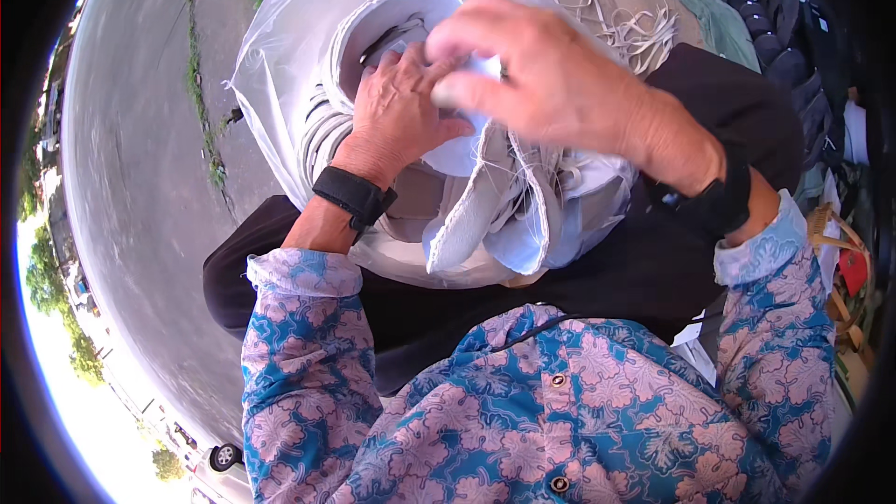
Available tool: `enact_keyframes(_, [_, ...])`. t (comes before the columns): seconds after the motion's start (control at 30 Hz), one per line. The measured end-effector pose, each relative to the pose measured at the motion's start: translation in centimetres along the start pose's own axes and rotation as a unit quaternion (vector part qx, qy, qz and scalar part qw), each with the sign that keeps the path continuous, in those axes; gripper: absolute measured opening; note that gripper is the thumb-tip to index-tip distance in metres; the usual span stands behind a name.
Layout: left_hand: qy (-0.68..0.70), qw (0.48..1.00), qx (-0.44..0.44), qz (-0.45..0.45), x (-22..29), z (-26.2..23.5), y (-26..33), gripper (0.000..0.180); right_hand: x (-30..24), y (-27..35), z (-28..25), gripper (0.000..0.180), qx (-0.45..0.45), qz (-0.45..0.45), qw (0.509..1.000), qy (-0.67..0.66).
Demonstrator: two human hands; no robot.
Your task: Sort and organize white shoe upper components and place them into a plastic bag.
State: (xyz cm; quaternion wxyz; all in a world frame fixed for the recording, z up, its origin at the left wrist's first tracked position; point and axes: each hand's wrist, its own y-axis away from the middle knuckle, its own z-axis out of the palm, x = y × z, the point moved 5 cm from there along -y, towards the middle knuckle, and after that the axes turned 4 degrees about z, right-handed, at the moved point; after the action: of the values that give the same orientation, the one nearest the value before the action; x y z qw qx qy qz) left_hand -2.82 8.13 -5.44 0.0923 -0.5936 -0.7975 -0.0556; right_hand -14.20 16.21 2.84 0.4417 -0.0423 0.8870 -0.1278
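Note:
Pale grey fabric pieces with light blue lining and frayed stitched edges, which look like shoe uppers, lie heaped in my lap; one upper (462, 224) hangs toward me. My left hand (397, 107) bends its fingers over a blue-lined upper at the middle of the heap, thumb against the lining. Just right of it my right hand (532, 70) is blurred by motion, with curled fingers and the thumb close to the left fingertips. Whatever lies between those fingers is hidden. Loose threads trail from the edges of the hanging pieces.
A clear plastic bag (266, 65) spreads around the heap. Beyond my right hand lies a tangle of pale laces (644, 33) on the concrete ground (140, 177). Dark curved pieces (784, 47) are stacked at the far right, beside green cloth (714, 14). A vehicle wheel (226, 456) shows at lower left.

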Motion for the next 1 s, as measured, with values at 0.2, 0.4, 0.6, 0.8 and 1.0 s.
enact_keyframes(0.2, [0.035, 0.999, 0.014, -0.018, -0.5, -0.5, -0.7, 0.068, -1.7, 4.7, 3.7, 0.029, -0.494, 0.152, 0.849, 0.114])
enact_keyframes(0.4, [0.065, 0.996, 0.007, -0.058, -2.0, -1.8, -0.6, 0.066, 0.5, 9.2, 0.3, 0.025, -0.261, 0.144, 0.951, 0.086])
enact_keyframes(0.6, [0.079, 0.995, 0.011, -0.054, -2.1, -1.8, -0.4, 0.07, 5.6, 11.0, 1.5, 0.043, -0.298, 0.345, 0.885, 0.099])
enact_keyframes(0.8, [0.11, 0.992, 0.027, -0.048, -3.2, -2.3, -0.4, 0.069, 5.9, 9.2, 2.3, 0.021, -0.224, 0.278, 0.933, 0.037])
enact_keyframes(1.0, [0.158, 0.985, -0.007, -0.076, -4.2, -3.2, -0.6, 0.07, 7.1, 8.5, 4.6, 0.016, -0.161, 0.201, 0.937, 0.236])
